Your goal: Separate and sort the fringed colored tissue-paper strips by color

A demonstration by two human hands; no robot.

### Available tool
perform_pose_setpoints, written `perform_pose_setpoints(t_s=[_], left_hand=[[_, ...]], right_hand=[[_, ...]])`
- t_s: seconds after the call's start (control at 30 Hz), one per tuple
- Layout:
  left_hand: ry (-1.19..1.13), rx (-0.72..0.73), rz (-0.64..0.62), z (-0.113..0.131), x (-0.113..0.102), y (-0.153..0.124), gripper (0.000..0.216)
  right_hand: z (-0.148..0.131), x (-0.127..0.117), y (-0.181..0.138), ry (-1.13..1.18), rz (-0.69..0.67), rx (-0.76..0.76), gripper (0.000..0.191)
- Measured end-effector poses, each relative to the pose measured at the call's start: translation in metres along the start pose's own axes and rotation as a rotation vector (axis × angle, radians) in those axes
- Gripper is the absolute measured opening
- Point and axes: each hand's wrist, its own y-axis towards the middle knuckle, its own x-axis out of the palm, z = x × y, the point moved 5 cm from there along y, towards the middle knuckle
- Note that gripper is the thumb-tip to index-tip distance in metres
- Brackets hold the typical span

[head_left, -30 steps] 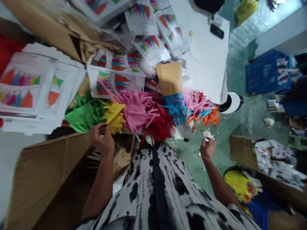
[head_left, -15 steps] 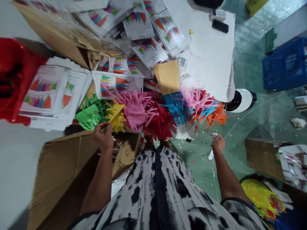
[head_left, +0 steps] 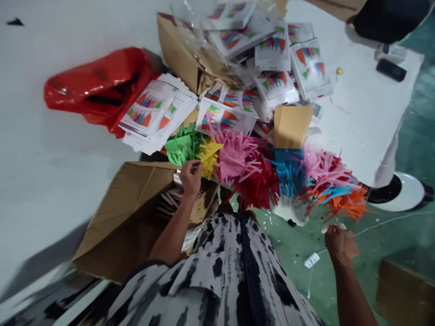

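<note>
My left hand (head_left: 190,177) pinches the yellow fringe (head_left: 210,157); my right hand's (head_left: 340,244) fingers curl closed, contents unclear. Packets (head_left: 310,69) lie piled far; the near pink fringe (head_left: 234,165) lies loose, unpacked.

Yellow fringe (head_left: 210,157) looks papery, red bag (head_left: 100,80) glossy.

Yellow fringed paper (head_left: 210,158) lies just beyond the left grip (head_left: 190,177), its edge pinched; a small whitish scrap (head_left: 341,224), mostly hidden, shows at the right grip (head_left: 341,243).
</note>
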Motion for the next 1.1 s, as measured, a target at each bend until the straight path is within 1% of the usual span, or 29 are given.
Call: perform_pose_setpoints(t_s=[0.07, 0.1, 0.13, 0.17, 0.23, 0.3, 0.33, 0.37, 0.4, 0.47, 0.5, 0.53, 0.57, 0.63, 0.77, 0.83, 0.9, 0.97, 1.1], left_hand=[[-0.025, 0.047, 0.002, 0.002, 0.000, 0.000, 0.016], [-0.039, 0.070, 0.000, 0.003, -0.001, -0.001, 0.015], [-0.047, 0.090, -0.003, 0.004, -0.001, -0.001, 0.014], [-0.049, 0.106, -0.010, 0.005, -0.001, -0.002, 0.013], [-0.034, 0.126, -0.023, 0.007, -0.002, -0.003, 0.011], [-0.010, 0.142, -0.031, 0.009, -0.003, -0.005, 0.010], [-0.001, 0.150, -0.029, 0.010, -0.004, -0.005, 0.009], [0.002, 0.160, -0.025, 0.011, -0.005, -0.006, 0.009], [0.000, 0.175, -0.020, 0.012, -0.006, -0.006, 0.009], [-0.017, 0.205, 0.001, 0.012, -0.007, -0.007, 0.009], [-0.029, 0.214, 0.016, 0.011, -0.008, -0.008, 0.009], [-0.042, 0.218, 0.028, 0.009, -0.008, -0.008, 0.009], [-0.057, 0.212, 0.043, 0.007, -0.009, -0.008, 0.008], [-0.108, 0.174, 0.063, 0.001, -0.010, -0.008, 0.008], [-0.229, 0.060, 0.074, -0.012, -0.013, -0.008, 0.015], [-0.260, 0.018, 0.072, -0.015, -0.013, -0.008, 0.017], [-0.290, -0.014, 0.068, -0.018, -0.013, -0.007, 0.018], [-0.325, -0.033, 0.067, -0.019, -0.013, -0.005, 0.020], [-0.369, -0.039, 0.083, -0.021, -0.010, -0.001, 0.024]], right_hand=[[-0.029, -0.014, 0.002, -0.122, -0.032, -0.037, 0.023], [-0.048, -0.021, 0.001, -0.150, -0.041, -0.067, 0.023], [-0.074, -0.029, -0.002, -0.148, -0.034, -0.129, 0.024], [-0.105, -0.037, -0.008, -0.130, -0.009, -0.224, 0.028], [-0.180, -0.051, -0.033, -0.060, 0.011, -0.459, 0.028], [-0.272, -0.068, -0.079, 0.120, 0.084, -0.895, 0.031], [-0.316, -0.076, -0.105, 0.197, 0.107, -1.081, 0.031], [-0.357, -0.081, -0.131, 0.233, 0.103, -1.257, 0.029], [-0.394, -0.085, -0.155, 0.238, 0.115, -1.388, 0.027], [-0.454, -0.087, -0.191, 0.175, 0.145, -1.552, 0.029], [-0.477, -0.087, -0.203, 0.117, 0.158, -1.614, 0.031], [-0.494, -0.085, -0.210, 0.054, 0.161, -1.659, 0.027], [-0.507, -0.083, -0.214, -0.007, 0.159, -1.699, 0.022], [-0.522, -0.080, -0.215, -0.095, 0.141, -1.771, 0.015], [-0.531, -0.077, -0.209, -0.143, 0.071, -1.915, 0.024], [-0.534, -0.079, -0.208, -0.152, 0.064, -1.960, 0.027], [-0.537, -0.081, -0.208, -0.149, 0.071, -1.980, 0.026], [-0.539, -0.083, -0.208, -0.114, 0.050, -1.984, 0.025], [-0.542, -0.087, -0.202, 0.048, -0.019, -1.918, 0.023]])
